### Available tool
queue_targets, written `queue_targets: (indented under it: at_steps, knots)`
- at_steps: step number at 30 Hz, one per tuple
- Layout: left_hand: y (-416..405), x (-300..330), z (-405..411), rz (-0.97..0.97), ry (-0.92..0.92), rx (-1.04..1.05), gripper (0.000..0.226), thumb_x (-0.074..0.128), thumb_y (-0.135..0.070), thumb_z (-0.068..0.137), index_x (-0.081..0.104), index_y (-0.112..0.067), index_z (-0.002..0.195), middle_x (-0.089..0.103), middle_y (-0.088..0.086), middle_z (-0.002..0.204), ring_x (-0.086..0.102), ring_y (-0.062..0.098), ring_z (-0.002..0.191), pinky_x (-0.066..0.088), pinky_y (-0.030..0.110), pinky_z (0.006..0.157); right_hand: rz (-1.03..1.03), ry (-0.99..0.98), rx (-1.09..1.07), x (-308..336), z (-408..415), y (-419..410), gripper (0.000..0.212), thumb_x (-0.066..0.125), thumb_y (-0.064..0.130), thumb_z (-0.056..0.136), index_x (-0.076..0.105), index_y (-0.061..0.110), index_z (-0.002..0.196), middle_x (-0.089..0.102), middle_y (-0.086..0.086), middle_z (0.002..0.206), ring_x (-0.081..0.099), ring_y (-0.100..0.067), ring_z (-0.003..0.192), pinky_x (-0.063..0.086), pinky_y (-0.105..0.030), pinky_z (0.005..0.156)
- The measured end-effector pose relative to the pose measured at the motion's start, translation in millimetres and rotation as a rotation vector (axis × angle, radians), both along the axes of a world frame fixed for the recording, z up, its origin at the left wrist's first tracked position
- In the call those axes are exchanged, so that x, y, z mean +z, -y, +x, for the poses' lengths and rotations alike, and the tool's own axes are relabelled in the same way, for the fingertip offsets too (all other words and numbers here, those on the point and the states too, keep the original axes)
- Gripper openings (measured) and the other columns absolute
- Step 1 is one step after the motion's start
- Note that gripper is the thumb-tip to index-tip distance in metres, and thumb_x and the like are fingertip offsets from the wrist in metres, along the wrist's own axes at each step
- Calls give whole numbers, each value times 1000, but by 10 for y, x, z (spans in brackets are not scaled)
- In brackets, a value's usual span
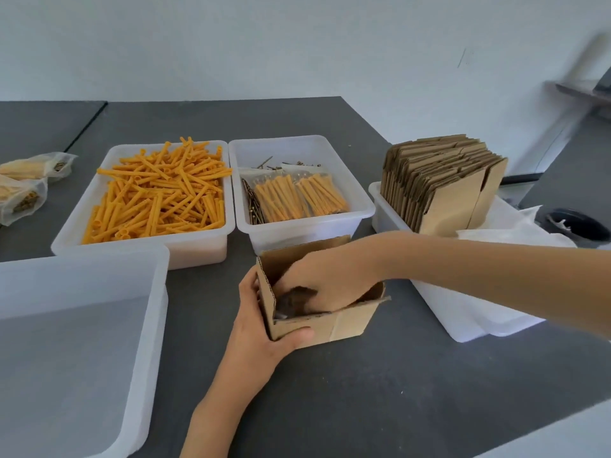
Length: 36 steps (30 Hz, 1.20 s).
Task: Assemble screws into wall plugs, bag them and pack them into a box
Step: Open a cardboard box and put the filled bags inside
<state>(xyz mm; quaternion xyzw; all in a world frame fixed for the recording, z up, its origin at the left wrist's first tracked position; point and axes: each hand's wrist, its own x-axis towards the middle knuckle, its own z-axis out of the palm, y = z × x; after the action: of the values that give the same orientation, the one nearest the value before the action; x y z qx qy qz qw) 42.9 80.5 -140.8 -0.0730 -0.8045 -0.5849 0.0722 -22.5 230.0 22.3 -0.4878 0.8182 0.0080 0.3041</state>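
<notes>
Gripping the box (334, 325) at its near left corner, my left hand (261, 328) has the thumb on the front wall and fingers wrapped round the side. My right hand (317, 279) reaches down inside the box; whether it holds anything I cannot tell. From the left: sealed bags (23, 183) lie on the table (363, 391), a clear bin (145, 292) stands near me, then a tray of orange plugs (158, 190), a tray with screws (254, 206) and bagged plugs (301, 196), and a tray of flat cartons (439, 183).
</notes>
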Motion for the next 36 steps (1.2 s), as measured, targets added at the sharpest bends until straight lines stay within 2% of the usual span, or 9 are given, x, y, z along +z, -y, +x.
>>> queue_targets:
  at_steps: [5, 8, 12, 16, 21, 26, 29, 34, 36]
  knots:
    - [-237, 64, -322, -6, 1, -19, 104, 81, -46, 72, 4, -64, 139, 36, -35, 138, 38, -14, 126, 34, -2, 92, -509, -118, -453, 431, 110, -769, 36, 46, 12, 101, 57, 26, 133, 54, 11, 135, 49, -1, 126, 42, -27, 107]
    - [-519, 61, -480, -47, -23, -4, 108, 76, -30, 82, -7, -54, 148, 24, -16, 156, 28, -1, 141, 26, 22, 114, -732, -414, -572, 656, 84, -1301, 28, 49, 3, 98, 67, 15, 116, 62, 3, 116, 60, -8, 109, 48, -28, 97]
    - [-880, 50, -548, -253, -45, 201, 103, 66, -40, 86, -11, -32, 154, 10, -4, 162, 19, 17, 148, 27, 36, 116, -580, -768, -658, 647, -56, -1918, 25, 58, 5, 94, 65, 17, 114, 56, 1, 112, 53, -12, 99, 42, -21, 91]
    - [-1060, 64, -529, -420, -38, 302, 97, 61, -51, 86, 5, -14, 156, 22, 7, 161, 27, 25, 146, 29, 44, 117, -352, -799, -547, 315, -146, -2147, 29, 66, 11, 91, 63, 14, 120, 54, -3, 120, 46, -22, 114, 37, -29, 94]
    - [-1012, 31, -559, -532, -19, 278, 96, 53, -60, 88, 6, -12, 156, 22, 8, 161, 27, 24, 146, 27, 42, 118, -355, -856, -450, 122, -349, -2124, 29, 73, 11, 84, 57, 9, 108, 53, -3, 110, 43, -17, 102, 36, -27, 76]
    - [-958, 53, -489, -425, 45, 253, 92, 56, -55, 89, 7, -18, 157, 20, 2, 161, 25, 21, 147, 28, 44, 118, -253, -947, -308, 153, -443, -2082, 11, 69, 7, 84, 58, 8, 87, 54, -4, 91, 47, -26, 90, 45, -40, 75]
    - [-853, 106, -333, -156, 156, 254, 91, 61, -49, 89, 3, -29, 156, 15, -6, 161, 23, 13, 146, 28, 36, 115, -205, -1000, -290, 315, -452, -2164, 8, 60, 0, 84, 61, 6, 90, 56, -11, 92, 49, -32, 90, 45, -47, 74]
    - [-609, 397, -7, 127, 55, 361, 75, 64, -35, 89, 21, -38, 151, 29, -21, 152, 32, 3, 140, 29, 34, 114, -822, -1116, -665, 1220, -399, -2413, 8, 48, 27, 89, 49, 29, 97, 51, 12, 83, 53, -25, 80, 39, -35, 69]
    - [-597, 598, 122, 178, -34, 354, 67, 62, -45, 88, 31, -38, 147, 36, -27, 147, 35, -4, 136, 32, 37, 115, -1130, -911, -724, 1230, -261, -2221, 12, 48, 25, 93, 51, 36, 97, 52, 27, 80, 53, -7, 83, 41, -28, 75]
